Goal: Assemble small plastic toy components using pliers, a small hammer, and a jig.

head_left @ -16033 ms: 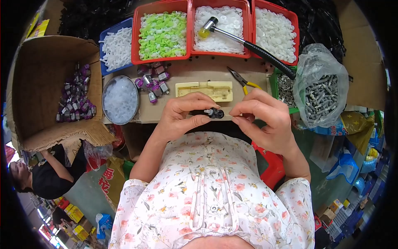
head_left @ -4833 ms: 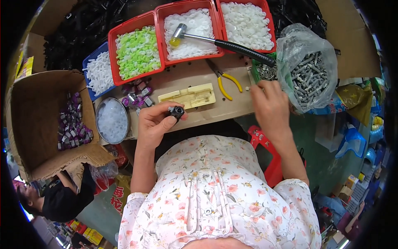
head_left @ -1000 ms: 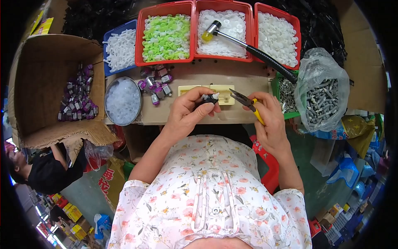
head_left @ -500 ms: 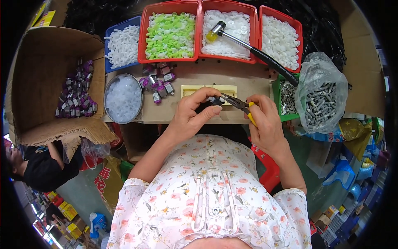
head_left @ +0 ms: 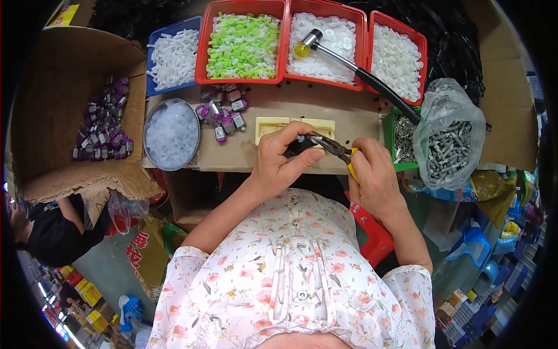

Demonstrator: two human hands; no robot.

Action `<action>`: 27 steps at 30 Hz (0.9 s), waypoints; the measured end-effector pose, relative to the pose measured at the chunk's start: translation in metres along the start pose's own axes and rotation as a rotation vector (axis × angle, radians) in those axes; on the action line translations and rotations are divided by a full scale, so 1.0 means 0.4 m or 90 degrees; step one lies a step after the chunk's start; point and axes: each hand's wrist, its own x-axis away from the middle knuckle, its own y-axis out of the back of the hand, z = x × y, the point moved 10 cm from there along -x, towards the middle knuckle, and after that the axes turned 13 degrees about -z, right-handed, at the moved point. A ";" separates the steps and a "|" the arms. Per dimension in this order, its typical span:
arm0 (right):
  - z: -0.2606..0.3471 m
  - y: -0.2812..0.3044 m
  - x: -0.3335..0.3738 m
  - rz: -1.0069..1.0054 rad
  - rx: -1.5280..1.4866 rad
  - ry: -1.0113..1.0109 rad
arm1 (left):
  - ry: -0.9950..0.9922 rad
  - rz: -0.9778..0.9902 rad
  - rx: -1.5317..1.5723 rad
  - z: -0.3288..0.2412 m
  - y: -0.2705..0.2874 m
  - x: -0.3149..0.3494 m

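My left hand (head_left: 283, 156) pinches a small black part (head_left: 299, 145) between thumb and fingers, with a whitish bit at its tip. In my right hand (head_left: 375, 173) is a pair of pliers (head_left: 331, 146) with yellow handles, its jaws pointing left against the black part. What exactly the jaws grip is too small to tell. Just behind my hands lies a cream-coloured tray (head_left: 270, 124) with shallow compartments. Left of it, several small metal motors with purple ends (head_left: 226, 122) sit loose on the table.
Red bins (head_left: 283, 41) of green and white plastic parts and a blue bin (head_left: 150, 58) line the back. A hammer (head_left: 360, 72) lies across them. At left are a round bowl (head_left: 197, 135) and a cardboard box (head_left: 52, 87); at right, a green bin (head_left: 388, 136) and plastic bag (head_left: 447, 96). Someone sits at far left.
The pliers have shifted slightly and their jaws sit closer over the black part. My right hand has turned a little. The whole view has moved slightly.
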 end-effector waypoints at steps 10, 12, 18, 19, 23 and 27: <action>0.019 0.021 -0.002 -0.064 -0.079 -0.017 | -0.016 -0.115 -0.004 -0.007 0.012 0.009; 0.030 0.004 -0.019 -0.004 -0.064 -0.041 | -0.058 -0.119 -0.021 -0.015 0.012 0.009; 0.030 -0.046 -0.009 0.154 -0.008 -0.042 | -0.194 -0.170 -0.061 -0.049 0.019 0.021; 0.032 -0.049 -0.010 0.168 -0.006 -0.040 | -0.192 -0.172 -0.058 -0.045 0.020 0.022; 0.042 -0.054 -0.012 0.188 0.007 -0.011 | -0.237 -0.192 -0.069 -0.051 0.028 0.037; 0.036 -0.054 -0.002 0.217 0.015 -0.025 | -0.262 -0.189 -0.080 -0.055 0.019 0.045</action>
